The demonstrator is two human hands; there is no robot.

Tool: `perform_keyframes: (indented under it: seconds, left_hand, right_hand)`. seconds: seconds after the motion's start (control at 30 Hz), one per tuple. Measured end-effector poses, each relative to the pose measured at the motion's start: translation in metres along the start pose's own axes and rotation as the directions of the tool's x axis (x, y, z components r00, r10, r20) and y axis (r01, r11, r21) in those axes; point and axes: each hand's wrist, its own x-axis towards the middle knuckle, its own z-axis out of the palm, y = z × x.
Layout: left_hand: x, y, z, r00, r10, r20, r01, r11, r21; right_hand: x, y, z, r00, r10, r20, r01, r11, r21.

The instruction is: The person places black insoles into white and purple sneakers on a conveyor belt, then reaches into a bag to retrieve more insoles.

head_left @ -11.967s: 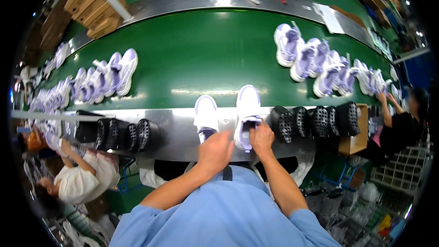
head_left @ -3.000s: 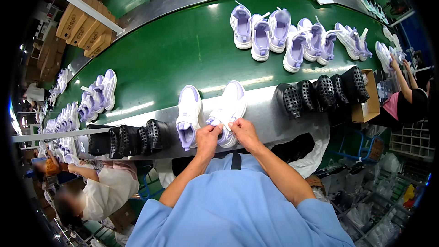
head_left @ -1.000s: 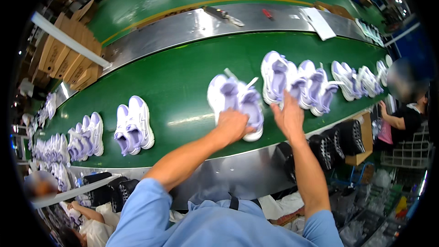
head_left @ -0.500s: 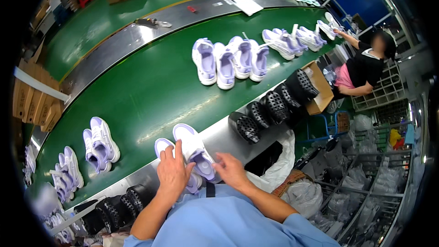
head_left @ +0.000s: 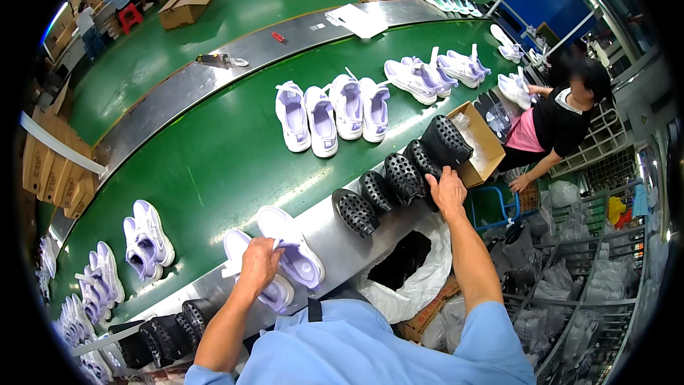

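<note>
A pair of white-and-lilac sneakers lies at the near edge of the belt, in front of me. My left hand is closed on the upper of the left sneaker, near its tongue. The right sneaker lies beside it with its opening toward me. To the right, my right hand reaches to a row of black perforated shoe forms on the metal edge. Its fingers are bent around the near end of one form, with the fingertips partly hidden.
More sneakers stand on the green belt. An open carton sits past the black forms. Below the edge hangs a white sack with a dark opening. At the right, a co-worker handles a shoe; wire racks hold plastic bags.
My right hand has left the right sneaker and moved right to the black forms. The left hand has shifted down onto the left sneaker. The whole view has shifted somewhat.
</note>
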Motion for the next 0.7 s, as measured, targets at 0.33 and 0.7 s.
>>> perform_keyframes:
  seconds: [0.33, 0.7]
  left_hand:
    - [0.003, -0.003, 0.001, 0.996, -0.076, 0.037, 0.074, 0.996, 0.052]
    - [0.03, -0.001, 0.023, 0.966, 0.222, 0.13, -0.218, 0.975, -0.041]
  right_hand:
    - [-0.149, -0.071, -0.143, 0.915, -0.364, 0.174, 0.174, 0.745, 0.644]
    - [-0.227, -0.19, -0.055, 0.742, -0.562, 0.364, 0.41, 0.811, 0.416]
